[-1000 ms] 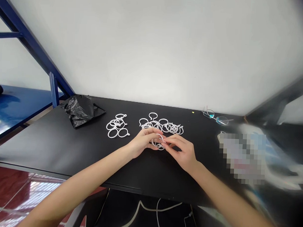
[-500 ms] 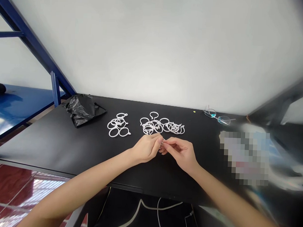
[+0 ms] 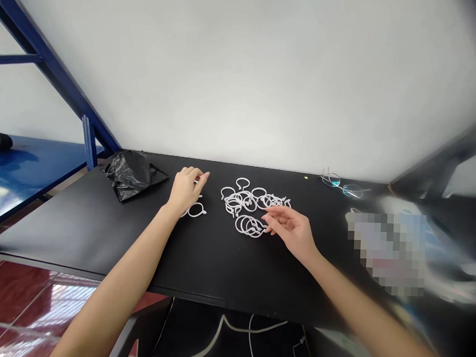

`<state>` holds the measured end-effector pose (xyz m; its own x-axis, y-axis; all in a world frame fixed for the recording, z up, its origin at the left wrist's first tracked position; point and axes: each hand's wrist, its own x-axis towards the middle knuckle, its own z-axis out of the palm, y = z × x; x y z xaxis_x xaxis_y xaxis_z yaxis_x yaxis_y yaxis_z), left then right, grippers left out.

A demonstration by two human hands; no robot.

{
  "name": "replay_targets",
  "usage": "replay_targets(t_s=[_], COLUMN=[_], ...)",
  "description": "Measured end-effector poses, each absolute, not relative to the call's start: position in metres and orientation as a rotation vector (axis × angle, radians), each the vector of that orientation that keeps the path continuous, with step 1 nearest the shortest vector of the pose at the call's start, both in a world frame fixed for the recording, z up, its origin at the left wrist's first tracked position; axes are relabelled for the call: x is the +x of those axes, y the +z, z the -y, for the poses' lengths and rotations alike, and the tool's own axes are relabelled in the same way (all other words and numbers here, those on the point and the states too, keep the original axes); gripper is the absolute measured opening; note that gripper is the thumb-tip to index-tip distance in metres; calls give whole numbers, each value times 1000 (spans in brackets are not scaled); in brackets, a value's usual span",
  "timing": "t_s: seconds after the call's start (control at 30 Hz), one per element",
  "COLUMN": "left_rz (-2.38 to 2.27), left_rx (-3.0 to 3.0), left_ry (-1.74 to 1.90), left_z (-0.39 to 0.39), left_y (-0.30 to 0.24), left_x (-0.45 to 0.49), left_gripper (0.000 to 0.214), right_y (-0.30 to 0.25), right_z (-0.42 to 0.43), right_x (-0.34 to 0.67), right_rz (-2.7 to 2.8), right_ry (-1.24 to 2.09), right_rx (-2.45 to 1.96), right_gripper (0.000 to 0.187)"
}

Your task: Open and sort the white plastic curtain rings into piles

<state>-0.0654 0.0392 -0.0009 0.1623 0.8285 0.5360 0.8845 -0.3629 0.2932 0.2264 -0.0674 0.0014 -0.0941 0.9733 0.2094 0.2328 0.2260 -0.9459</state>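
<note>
My left hand (image 3: pixel 186 188) reaches over the left group of white plastic rings, its fingers curled and the thumb close to the index fingertip. Part of a white ring (image 3: pixel 198 182) shows in the gap between thumb and fingers; the exact contact is hidden. Below that hand a ring (image 3: pixel 197 210) with a small eyelet lies flat. My right hand (image 3: pixel 293 231) is loosely curled, thumb and index tip slightly apart, with nothing seen between them. Its fingertips are beside several overlapping rings (image 3: pixel 241 225). Behind these lies a larger cluster of rings (image 3: pixel 248 202), some with a gap between their ends.
A crumpled black plastic bag (image 3: pixel 131 173) sits at the back left of the black table (image 3: pixel 215 266). Eyeglasses (image 3: pixel 341 187) rest near the wall at the back right. A blurred, pixelated package (image 3: pixel 387 251) lies on the right. Cables (image 3: pixel 217 331) run below the front edge.
My hands were together in front of the ring cluster. The left hand has moved left and away to the left rings; the right stayed nearly in place. Several overlapping rings now show between them.
</note>
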Motion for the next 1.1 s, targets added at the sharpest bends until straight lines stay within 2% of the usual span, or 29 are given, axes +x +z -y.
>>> replay_targets(t_s=[0.2,0.37,0.53,0.7,0.77,0.87,1.0,1.1], left_rz=[1837,1773,1377,1020,984,1019,1051,1040], left_rx=[-2270,-2241,-2636,-2998,-3052,-3089,-3060,-3031], left_ry=[-750,-924,-1130,-1126,-1086,-1034,-1101,-1128], left_z=[-39,-31,1,30,33,30,23,22], left_y=[-12,-3,6,-1,-6,-10,-10,-9], left_x=[-63,-53,-14,21,25,25,20,20], left_gripper=[32,23,19,51,56,47,16,12], right_y=[3,6,7,8,7,7,6,7], right_z=[66,63,60,61,62,62,61,60], right_x=[238,242,245,245,244,243,242,243], right_rz=[2087,2230,2111,1975,1947,1933,1921,1869], right_ry=[467,529,575,560,525,448,382,343], right_rx=[-1298,-1362,-1326,-1269,-1229,-1158,-1114,-1159], right_gripper=[25,9,11,9,10,11,11,9])
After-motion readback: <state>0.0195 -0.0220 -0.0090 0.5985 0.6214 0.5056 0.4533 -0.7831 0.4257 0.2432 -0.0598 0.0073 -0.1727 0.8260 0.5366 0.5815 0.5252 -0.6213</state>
